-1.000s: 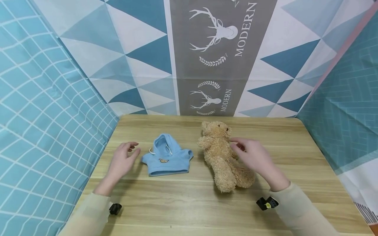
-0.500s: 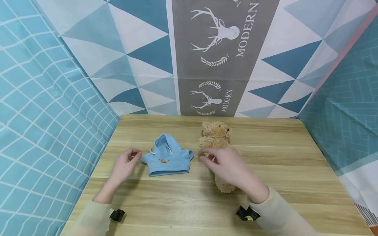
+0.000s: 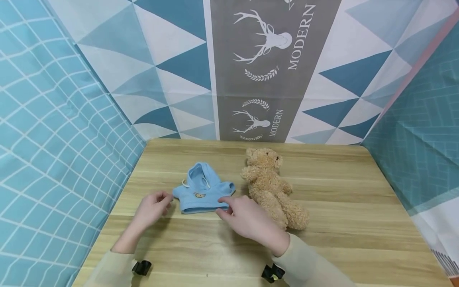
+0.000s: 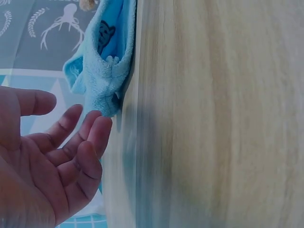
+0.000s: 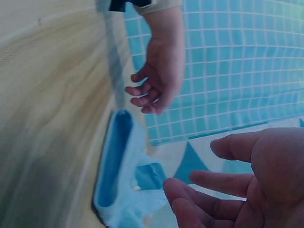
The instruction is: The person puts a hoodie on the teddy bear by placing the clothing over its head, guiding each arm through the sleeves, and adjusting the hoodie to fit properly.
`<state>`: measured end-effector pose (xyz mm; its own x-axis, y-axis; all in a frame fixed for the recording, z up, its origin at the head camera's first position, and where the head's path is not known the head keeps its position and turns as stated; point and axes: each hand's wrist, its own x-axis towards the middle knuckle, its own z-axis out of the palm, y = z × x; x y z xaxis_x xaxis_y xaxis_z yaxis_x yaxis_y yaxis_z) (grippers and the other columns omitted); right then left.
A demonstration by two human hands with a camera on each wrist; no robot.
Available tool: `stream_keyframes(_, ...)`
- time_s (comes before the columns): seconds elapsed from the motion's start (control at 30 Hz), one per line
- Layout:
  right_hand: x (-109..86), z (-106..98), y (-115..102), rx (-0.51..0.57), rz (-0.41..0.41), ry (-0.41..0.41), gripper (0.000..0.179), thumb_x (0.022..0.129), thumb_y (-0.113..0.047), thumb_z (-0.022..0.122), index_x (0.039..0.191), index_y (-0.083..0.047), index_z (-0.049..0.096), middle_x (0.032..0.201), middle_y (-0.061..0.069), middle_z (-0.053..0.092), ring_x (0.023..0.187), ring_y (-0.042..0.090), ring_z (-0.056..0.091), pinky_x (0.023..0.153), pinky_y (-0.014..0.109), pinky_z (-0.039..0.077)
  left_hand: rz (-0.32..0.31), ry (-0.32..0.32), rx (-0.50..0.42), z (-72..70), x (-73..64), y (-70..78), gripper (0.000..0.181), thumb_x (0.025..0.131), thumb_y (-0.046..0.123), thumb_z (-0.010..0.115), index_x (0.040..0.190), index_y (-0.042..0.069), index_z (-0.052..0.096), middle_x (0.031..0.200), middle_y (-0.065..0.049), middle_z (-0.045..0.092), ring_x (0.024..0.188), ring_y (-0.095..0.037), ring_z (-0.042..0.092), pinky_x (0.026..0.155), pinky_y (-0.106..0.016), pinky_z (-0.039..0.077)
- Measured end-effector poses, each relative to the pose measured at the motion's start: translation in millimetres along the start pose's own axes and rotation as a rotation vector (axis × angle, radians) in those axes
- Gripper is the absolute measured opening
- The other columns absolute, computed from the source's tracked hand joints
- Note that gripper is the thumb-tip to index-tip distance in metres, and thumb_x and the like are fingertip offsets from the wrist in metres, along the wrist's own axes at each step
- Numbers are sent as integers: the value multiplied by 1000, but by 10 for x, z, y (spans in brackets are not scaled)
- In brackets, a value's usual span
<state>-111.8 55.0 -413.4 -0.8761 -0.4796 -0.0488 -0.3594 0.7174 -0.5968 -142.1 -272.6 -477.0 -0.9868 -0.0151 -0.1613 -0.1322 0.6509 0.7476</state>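
Observation:
A small light-blue hoodie (image 3: 206, 195) with a bear patch and white drawstrings lies flat on the table, its hem toward me. My left hand (image 3: 152, 207) hovers beside its left sleeve, fingers loosely bent around nothing; in the left wrist view a gap shows between thumb and fingers. Over the hoodie's right hem corner is my right hand (image 3: 247, 219), thumb and fingers apart and holding nothing in the right wrist view. Whether its fingertips touch the cloth I cannot tell. Just right of it a tan teddy bear (image 3: 267, 185) lies on its back, one leg partly hidden by the hand.
The wooden table (image 3: 340, 191) ends at a patterned cloth wall (image 3: 183, 79) behind. A blue gridded curtain (image 3: 64, 139) hangs along the left side and a teal one (image 3: 423, 119) on the right. Black devices (image 3: 141, 268) are worn at both wrists.
My right hand has swept left from the teddy bear's side, across it, to the hoodie's right hem corner. The left hand has moved slightly toward the hoodie's left sleeve. Bear and hoodie stay put.

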Motion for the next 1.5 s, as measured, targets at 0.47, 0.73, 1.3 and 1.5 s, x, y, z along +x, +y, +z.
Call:
stream_keyframes(0.47, 131, 372, 132, -186, 76, 92, 43, 109, -32, 62, 141, -3, 65, 112, 14, 77, 102, 30, 74, 87, 46, 60, -5, -77, 48, 67, 36, 4, 41, 111, 39, 58, 115, 0, 69, 92, -6, 72, 73, -20, 67, 68, -36, 51)
stream_keyframes(0.73, 204, 443, 147, -216, 128, 68, 41, 110, -28, 63, 148, -14, 64, 124, 18, 72, 100, 34, 73, 80, 49, 61, -3, -103, 50, 136, 27, 6, 43, 111, 43, 58, 106, 2, 71, 88, -6, 70, 70, -20, 67, 66, -36, 52)
stream_keyframes(1.3, 409, 621, 341, -298, 178, 76, 23, 109, -28, 64, 103, -7, 73, 92, 11, 68, 78, 25, 67, 60, 41, 55, 50, -133, 124, 277, 63, 44, 31, 105, 34, 71, 89, 8, 67, 70, -2, 59, 63, -17, 55, 59, -33, 46)
stream_keyframes(1.5, 445, 645, 318, -275, 174, 114, 24, 106, -27, 70, 92, -8, 71, 85, 9, 69, 73, 25, 68, 59, 40, 56, 66, -123, 168, 279, 66, 33, 30, 103, 32, 72, 86, 9, 64, 68, 0, 55, 63, -17, 50, 60, -32, 42)
